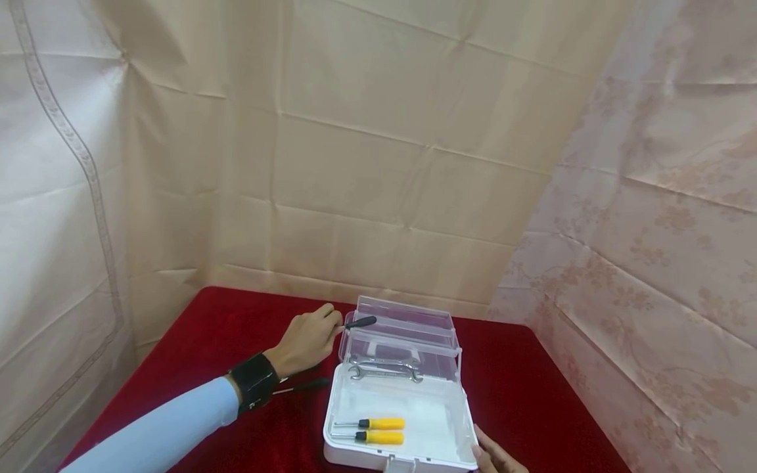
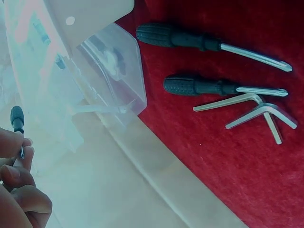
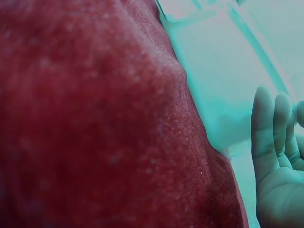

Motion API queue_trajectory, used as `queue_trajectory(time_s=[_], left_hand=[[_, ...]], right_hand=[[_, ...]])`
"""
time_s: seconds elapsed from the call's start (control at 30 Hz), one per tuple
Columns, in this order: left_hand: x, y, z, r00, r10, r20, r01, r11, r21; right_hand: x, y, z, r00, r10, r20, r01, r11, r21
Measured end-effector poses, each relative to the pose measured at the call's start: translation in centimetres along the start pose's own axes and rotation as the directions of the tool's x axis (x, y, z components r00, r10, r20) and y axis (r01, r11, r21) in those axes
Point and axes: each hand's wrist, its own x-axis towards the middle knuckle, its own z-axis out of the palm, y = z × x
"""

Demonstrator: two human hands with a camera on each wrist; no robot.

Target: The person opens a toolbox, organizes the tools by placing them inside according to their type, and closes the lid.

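My left hand pinches a small black-handled screwdriver by its metal shaft, handle outward, beside the raised clear lid. At the front right corner of the white toolbox, my right hand touches the outer wall, its fingers nearly straight in the right wrist view. Inside the box lie two yellow-handled screwdrivers, side by side. Two open-ended wrenches are at the box's back edge. The left wrist view shows the held screwdriver between thumb and fingers.
Left of the box, two more black screwdrivers and two hex keys lie on the red cloth. A latch hangs at the box's front. Draped fabric closes off the back and both sides.
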Motion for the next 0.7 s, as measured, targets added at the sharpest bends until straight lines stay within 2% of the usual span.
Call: queue_trajectory(time_s=[0.33,0.47,0.7], left_hand=[[0.7,0.2,0.5,0.999,-0.02,0.04,0.021,0.999,-0.036],[0.9,0.2,0.9,0.999,-0.021,0.043,0.023,0.999,-0.044],[1.4,0.2,1.6,1.0,0.012,0.025,-0.011,0.999,-0.047]], right_hand=[[0.3,-0.2,0.0,0.998,0.041,-0.046,-0.044,0.996,-0.077],[0.2,-0.2,-0.2,0.998,0.046,-0.04,-0.049,0.995,-0.092],[0.0,-0.3,-0.5,0.997,0.073,-0.008,-0.073,0.994,-0.078]])
